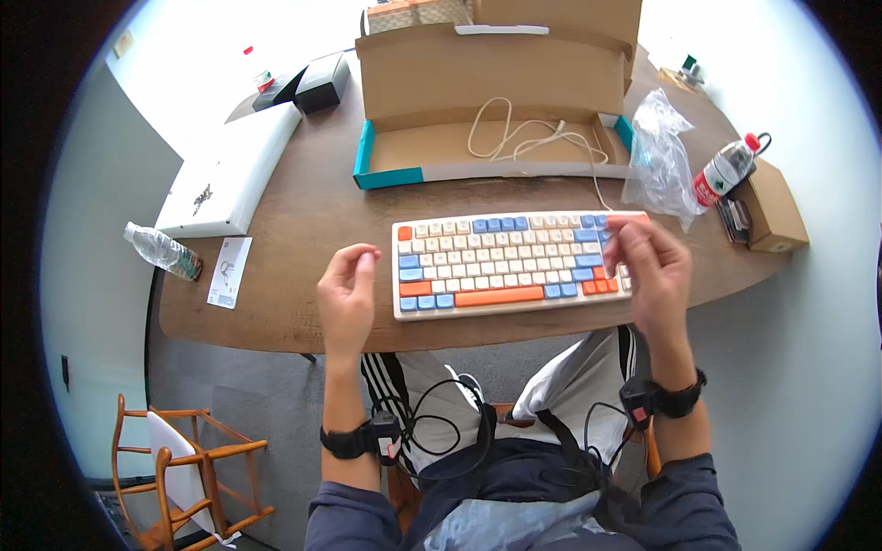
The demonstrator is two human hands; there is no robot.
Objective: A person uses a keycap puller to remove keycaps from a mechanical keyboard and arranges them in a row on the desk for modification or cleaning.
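A keyboard point(496, 265) with cream, blue and orange keycaps lies near the table's front edge. My left hand point(348, 296) is just off its left end, fingers curled in and thumb against them, with nothing visible in it. Over the keyboard's right end, my right hand point(651, 272) is bent with thumb and fingers close together, hiding some keys. It is blurred; a faint pale edge shows by the fingertips, and I cannot tell whether it holds something. A white cable point(594, 175) runs from behind the keyboard into the cardboard box point(482, 76), which stands with its lid up.
A crumpled clear plastic bag point(658, 158), a red-capped bottle point(723, 172) and a small cardboard box point(775, 206) are on the right. Leftward are a white foam slab point(234, 172), a clear bottle point(162, 249), a printed card point(229, 272) and black boxes point(322, 82). A wooden chair point(186, 475) lies lower left.
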